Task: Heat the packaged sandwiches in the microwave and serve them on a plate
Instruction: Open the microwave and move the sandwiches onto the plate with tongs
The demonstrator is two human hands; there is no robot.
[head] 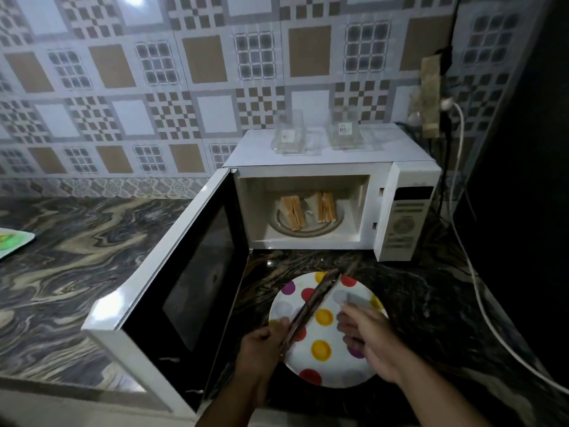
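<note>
Sandwiches inside open microwave

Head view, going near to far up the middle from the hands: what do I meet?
Polka-dot plate with tongs over it → sandwiches inside the open microwave → clear empty packages on its top → tiled wall.

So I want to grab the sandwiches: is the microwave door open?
Open: the microwave door swings wide left, exposing two sandwiches on the turntable.

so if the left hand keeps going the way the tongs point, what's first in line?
Likely the sandwiches inside the open microwave; the left hand grips tongs aimed up over the polka-dot plate toward the cavity. Depth is unclear.
</note>
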